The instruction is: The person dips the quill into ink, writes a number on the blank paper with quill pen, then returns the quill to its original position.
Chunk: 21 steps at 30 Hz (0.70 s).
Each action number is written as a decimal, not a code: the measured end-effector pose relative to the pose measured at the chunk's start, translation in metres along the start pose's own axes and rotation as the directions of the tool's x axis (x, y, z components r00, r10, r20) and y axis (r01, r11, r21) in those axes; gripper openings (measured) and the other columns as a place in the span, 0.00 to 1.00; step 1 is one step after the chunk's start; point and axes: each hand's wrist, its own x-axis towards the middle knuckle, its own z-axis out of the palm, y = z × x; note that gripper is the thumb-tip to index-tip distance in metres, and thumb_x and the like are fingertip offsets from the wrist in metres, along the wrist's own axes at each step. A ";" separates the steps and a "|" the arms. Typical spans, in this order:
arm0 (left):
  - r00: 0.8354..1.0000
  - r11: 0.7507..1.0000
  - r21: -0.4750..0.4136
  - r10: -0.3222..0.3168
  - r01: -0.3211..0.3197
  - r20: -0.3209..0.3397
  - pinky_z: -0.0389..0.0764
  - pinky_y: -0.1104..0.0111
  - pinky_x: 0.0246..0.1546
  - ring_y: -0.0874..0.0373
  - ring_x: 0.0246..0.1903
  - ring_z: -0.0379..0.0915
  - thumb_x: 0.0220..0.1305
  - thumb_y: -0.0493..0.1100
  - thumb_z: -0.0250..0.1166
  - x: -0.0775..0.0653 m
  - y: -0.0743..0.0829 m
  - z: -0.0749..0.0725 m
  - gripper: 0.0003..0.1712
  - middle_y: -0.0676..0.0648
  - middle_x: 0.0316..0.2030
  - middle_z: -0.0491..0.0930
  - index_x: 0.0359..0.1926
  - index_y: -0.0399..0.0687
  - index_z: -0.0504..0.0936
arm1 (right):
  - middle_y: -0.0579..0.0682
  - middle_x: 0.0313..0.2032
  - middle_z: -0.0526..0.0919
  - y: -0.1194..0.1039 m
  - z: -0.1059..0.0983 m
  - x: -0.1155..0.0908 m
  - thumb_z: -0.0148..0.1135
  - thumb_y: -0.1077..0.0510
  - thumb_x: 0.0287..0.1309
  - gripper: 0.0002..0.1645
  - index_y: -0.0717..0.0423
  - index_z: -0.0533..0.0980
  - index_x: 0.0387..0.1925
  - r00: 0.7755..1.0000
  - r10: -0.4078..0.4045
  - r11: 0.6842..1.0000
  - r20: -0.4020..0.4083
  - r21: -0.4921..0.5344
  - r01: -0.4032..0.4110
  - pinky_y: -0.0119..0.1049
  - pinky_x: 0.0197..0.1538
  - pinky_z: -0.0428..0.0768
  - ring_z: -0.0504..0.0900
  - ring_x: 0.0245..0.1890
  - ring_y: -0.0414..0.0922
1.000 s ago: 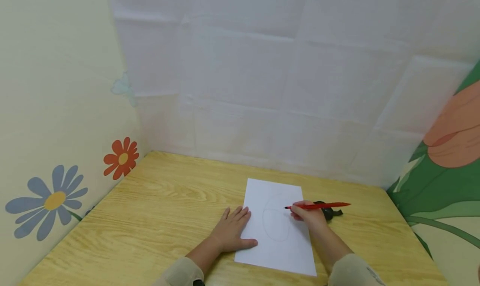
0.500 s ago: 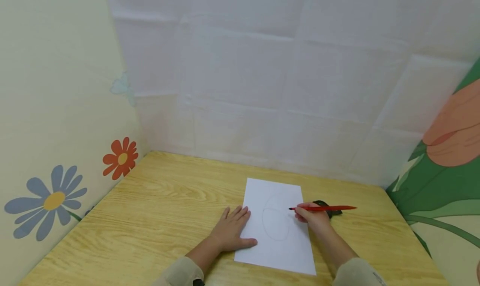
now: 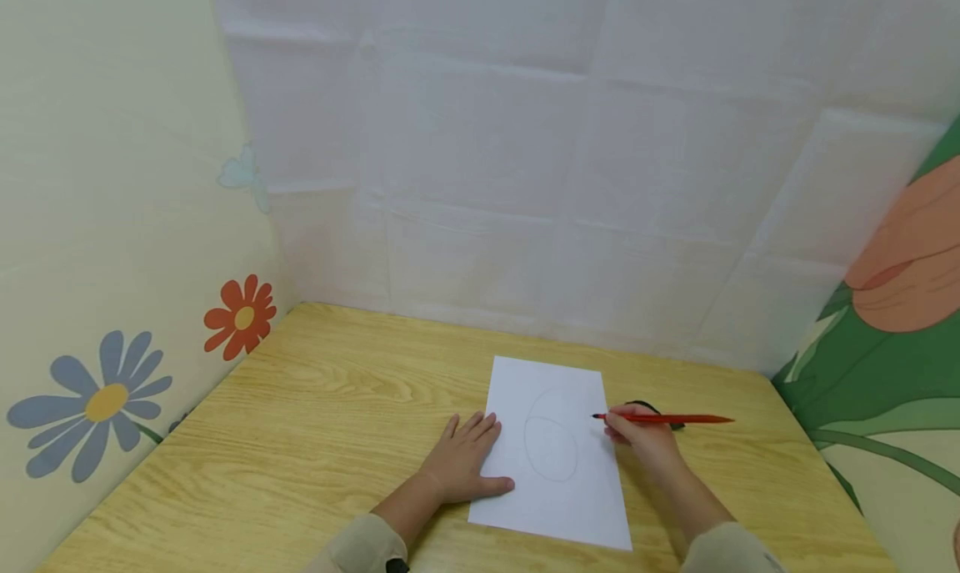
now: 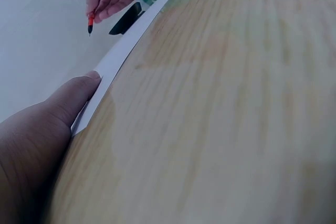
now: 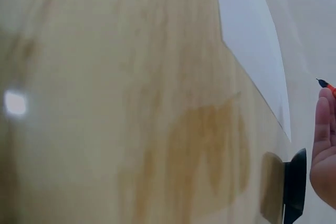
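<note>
A white sheet of paper (image 3: 547, 510) lies on the wooden table, with faint curved pencil-thin lines (image 3: 551, 478) forming an oval and an arc above it. My left hand (image 3: 463, 466) rests with spread fingers on its left edge; in the left wrist view the thumb (image 4: 73, 95) lies on the paper. My right hand (image 3: 647, 441) pinches a slim red pen (image 3: 693, 419) with a black tip. The pen lies nearly level in the head view, tip pointing left over the paper's right part. In the left wrist view, the pen tip (image 4: 90, 31) shows above the sheet.
Behind my right hand is a small black object (image 3: 677, 426), mostly hidden in the head view; the right wrist view shows it as a low dark shape (image 5: 295, 184) beside the paper. A white cloth (image 3: 480, 223) hangs behind the table (image 3: 337, 398). Flower-painted walls (image 3: 112, 223) flank it.
My right hand has moved to the right with the pen, away from the drawn lines, covering more of the black object. The left hand and paper have stayed in place.
</note>
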 end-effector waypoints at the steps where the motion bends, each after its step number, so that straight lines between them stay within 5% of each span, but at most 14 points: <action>1: 1.000 1.000 -0.002 0.000 0.000 0.001 0.44 0.45 0.75 0.48 0.76 0.46 0.57 0.77 0.55 0.000 0.000 0.000 0.56 0.46 0.76 0.55 0.75 0.45 0.59 | 0.44 0.30 0.85 0.000 -0.002 0.000 0.64 0.61 0.62 0.19 0.72 0.76 0.49 1.000 -0.004 1.000 0.003 0.006 0.004 0.27 0.38 0.83 0.84 0.30 0.35; 21: 1.000 1.000 -0.024 0.002 -0.002 0.001 0.43 0.45 0.75 0.48 0.76 0.46 0.57 0.76 0.55 -0.003 0.002 -0.002 0.56 0.46 0.76 0.55 0.74 0.45 0.59 | 0.38 0.27 0.85 0.010 -0.034 -0.001 0.62 0.61 0.63 0.19 0.72 0.74 0.50 0.996 0.037 0.999 -0.077 0.041 -0.034 0.25 0.38 0.83 0.84 0.29 0.32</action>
